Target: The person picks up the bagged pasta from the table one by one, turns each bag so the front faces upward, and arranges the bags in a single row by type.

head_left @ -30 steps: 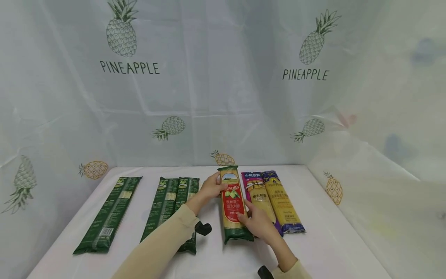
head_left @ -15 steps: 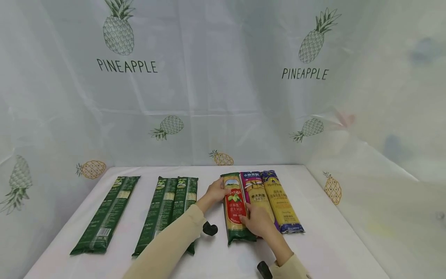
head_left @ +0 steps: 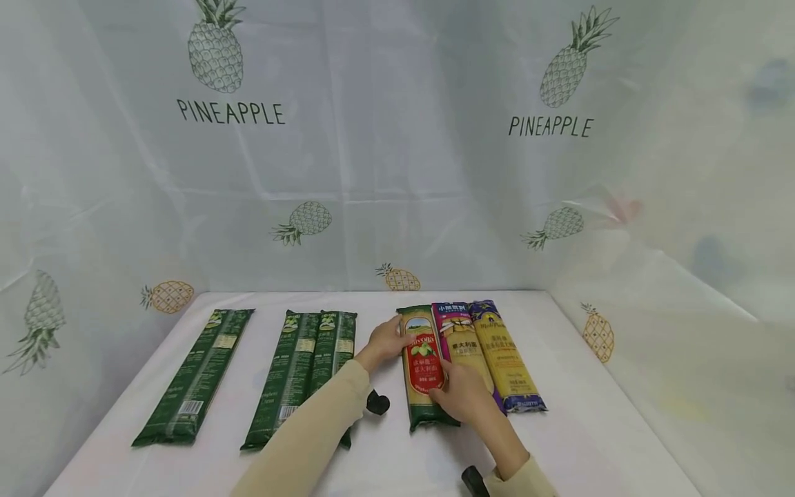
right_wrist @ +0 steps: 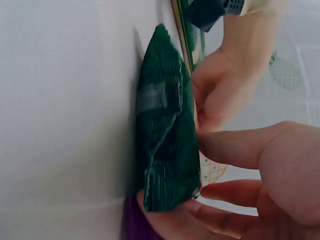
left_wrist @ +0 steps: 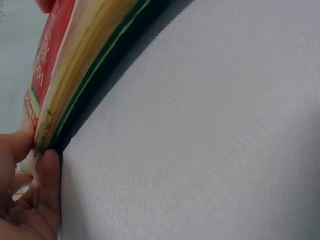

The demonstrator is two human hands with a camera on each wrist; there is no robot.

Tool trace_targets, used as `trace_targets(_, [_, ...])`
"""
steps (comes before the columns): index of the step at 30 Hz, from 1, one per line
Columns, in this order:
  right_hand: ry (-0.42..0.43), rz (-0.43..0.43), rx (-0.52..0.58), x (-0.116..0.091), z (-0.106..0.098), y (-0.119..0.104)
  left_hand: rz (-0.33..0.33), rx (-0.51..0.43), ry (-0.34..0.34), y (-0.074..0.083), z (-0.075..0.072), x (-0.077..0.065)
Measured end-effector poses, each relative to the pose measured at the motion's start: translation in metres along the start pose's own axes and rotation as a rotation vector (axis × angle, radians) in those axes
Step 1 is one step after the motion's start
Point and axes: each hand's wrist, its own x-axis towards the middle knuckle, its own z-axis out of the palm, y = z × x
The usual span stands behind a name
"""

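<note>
A red, gold and green spaghetti packet [head_left: 425,369] lies face up at the left side of a magenta-and-yellow spaghetti packet [head_left: 464,339]. My left hand [head_left: 384,343] pinches its left edge near the far end. In the left wrist view the left thumb [left_wrist: 20,140] is on the printed face and fingers are at the lower edge. My right hand [head_left: 467,395] grips the near right side, covering part of the magenta packet. The right wrist view shows the green end [right_wrist: 167,125] of the held packet, with the right thumb [right_wrist: 235,147] on its face and fingers around its side.
A yellow-and-blue spaghetti packet [head_left: 508,359] lies right of the magenta one. Two green packets [head_left: 282,386] lie side by side left of centre, partly behind the left sleeve. Another green packet [head_left: 195,379] lies farther left on the white table [head_left: 385,462]. A pineapple-print curtain [head_left: 397,152] hangs around it.
Both hands have moved the red-and-gold spaghetti packet down and slightly right, against the magenta one. Over the last half second the hands have barely moved.
</note>
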Motion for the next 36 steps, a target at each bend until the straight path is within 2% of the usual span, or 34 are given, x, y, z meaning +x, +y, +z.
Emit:
trace_targets(5, [-0.016,0.019,0.023,0.0,0.0,0.007,-0.013,0.014,0.001,0.006,0.0,0.0])
trace_targets(14, [0.023,0.043,-0.042,0.001,0.001,0.009,-0.018,0.139,0.022,0.008,0.01,0.011])
trace_targets(17, [0.023,0.054,-0.061,0.001,0.001,0.008,-0.026,0.151,0.034,0.008,0.012,0.012])
trace_targets(22, [0.008,0.069,-0.072,0.001,-0.001,0.006,-0.039,0.121,0.05,0.007,0.013,0.011])
trace_targets(28, [0.002,0.044,-0.018,0.005,0.002,0.009,-0.061,0.105,0.049,0.005,0.01,0.011])
trace_targets(33, [-0.001,0.031,0.006,0.007,0.005,0.012,-0.077,0.06,0.011,0.005,0.005,0.01])
trace_targets(36, [-0.008,0.035,0.001,0.008,0.006,0.012,-0.112,-0.035,-0.036,0.002,0.003,0.012])
